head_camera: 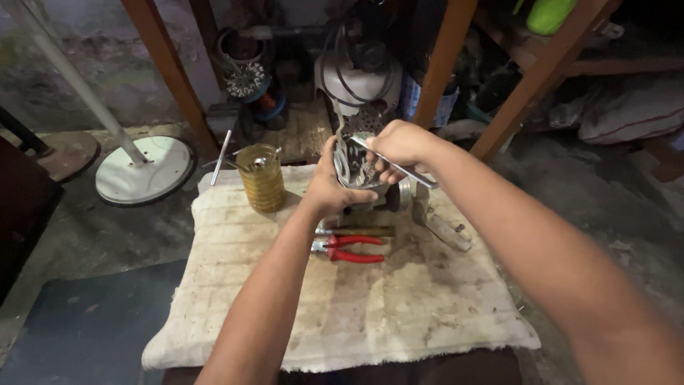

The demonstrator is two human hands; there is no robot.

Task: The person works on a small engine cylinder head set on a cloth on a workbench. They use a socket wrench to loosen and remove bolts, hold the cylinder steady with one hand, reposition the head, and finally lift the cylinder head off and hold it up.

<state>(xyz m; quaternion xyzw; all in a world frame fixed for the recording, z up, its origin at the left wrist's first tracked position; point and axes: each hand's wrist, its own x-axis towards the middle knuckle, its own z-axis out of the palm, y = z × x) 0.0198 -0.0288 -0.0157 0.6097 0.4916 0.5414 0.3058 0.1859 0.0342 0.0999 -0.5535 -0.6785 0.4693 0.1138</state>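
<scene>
Left hand [329, 187]: fingers curled closed around the side of a small metal motor part [360, 175], held just above the stained cloth pad [399, 306]; right hand [400, 145]: closed in a grip on a slim metal tool [399, 166], its tip resting on the part's top. Red-handled pliers [353, 249] lie on the pad just below the part; a wooden-handled tool [360, 231] lies beside them. Clear ribbed jar [261, 177]: upright at the pad's far left corner; contents unclear, small metal pieces at its mouth.

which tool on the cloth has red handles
The pliers, lying below the left hand. The rod beside them is plain, as is the metal tool to the right.
</scene>
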